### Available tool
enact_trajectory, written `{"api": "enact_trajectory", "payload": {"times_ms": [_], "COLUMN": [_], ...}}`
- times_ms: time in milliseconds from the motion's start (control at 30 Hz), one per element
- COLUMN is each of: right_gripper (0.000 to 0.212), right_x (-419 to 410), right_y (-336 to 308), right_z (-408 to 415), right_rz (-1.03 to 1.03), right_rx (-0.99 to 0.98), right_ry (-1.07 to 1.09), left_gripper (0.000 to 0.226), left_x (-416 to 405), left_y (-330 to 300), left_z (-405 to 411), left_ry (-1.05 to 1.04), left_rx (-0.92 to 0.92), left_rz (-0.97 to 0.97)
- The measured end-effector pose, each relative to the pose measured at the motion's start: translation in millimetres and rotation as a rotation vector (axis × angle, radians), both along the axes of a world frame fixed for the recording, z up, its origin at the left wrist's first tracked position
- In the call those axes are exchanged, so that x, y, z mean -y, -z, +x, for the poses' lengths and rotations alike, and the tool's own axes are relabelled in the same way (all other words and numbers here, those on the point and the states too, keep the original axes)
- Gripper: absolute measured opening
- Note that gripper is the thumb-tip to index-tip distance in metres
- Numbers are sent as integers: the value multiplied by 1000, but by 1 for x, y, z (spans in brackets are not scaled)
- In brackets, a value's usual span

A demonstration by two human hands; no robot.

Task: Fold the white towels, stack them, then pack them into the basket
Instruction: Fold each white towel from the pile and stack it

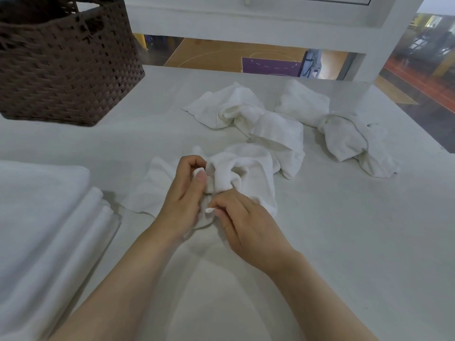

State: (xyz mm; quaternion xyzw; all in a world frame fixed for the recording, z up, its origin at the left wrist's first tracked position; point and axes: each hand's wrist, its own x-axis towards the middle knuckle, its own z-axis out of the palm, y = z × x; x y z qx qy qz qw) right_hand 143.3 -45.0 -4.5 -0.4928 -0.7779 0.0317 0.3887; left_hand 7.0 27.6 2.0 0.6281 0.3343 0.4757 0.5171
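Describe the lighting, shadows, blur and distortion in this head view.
Head view: soft, even light, no glare; a faint shadow lies beside the folded white towel stack; wide-angle bending curves the white table edge and enlarges the forearms; the dark brown woven basket looks slightly soft, the towel folds low in contrast.

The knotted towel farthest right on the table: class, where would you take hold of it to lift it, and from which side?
Probably at the narrow waist of the knotted towel, coming from above. The cloth cinches tight there between two bulky ends, so fingers can close round it, and nothing lies over it. Both the left hand and the right hand are busy pinching the nearer towel.
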Motion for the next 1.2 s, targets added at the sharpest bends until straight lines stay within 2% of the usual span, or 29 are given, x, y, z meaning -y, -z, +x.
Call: {"api": "enact_trajectory", "payload": {"times_ms": [67,200,333,433,567,767,833,1000,1100,1200], "right_gripper": [17,19,17,13,3,9,12,12,14,15], "right_x": [-1,-1,-1,-2,-1,-1,-1,-2,-2,-2], "right_y": [0,0,-4,-4,-7,-9,-10,-12,-11,-11], "right_z": [2,4,5,7,11,12,12,15,15,15], "right_rz": [-40,-125,-129,-119,-196,-248,-260,-300,-330,-347], "right_rx": [-62,-204,-204,-263,-505,-673,-701,-745,-734,-680], "right_ry": [26,77,40,63,163,183,166,142,169,155], "left_gripper": [13,19,5,6,5,4,5,8,17,16], "left_x": [3,6,1,3,3,0,0,1,3,1], "left_y": [-2,-2,3,-1,-4,1,5,5,4,6], "left_z": [2,4,3,1,-2,-6,-5,-6,-6,-6], "left_ry": [9,-32,-131,-94,-55,-66,-68,-39,30,16], "left_rx": [33,-58,-157,-122,-136,-470,-528,-500,-469,-474], "left_rz": [-39,71,251,204,177,448,497,499,495,493]}}
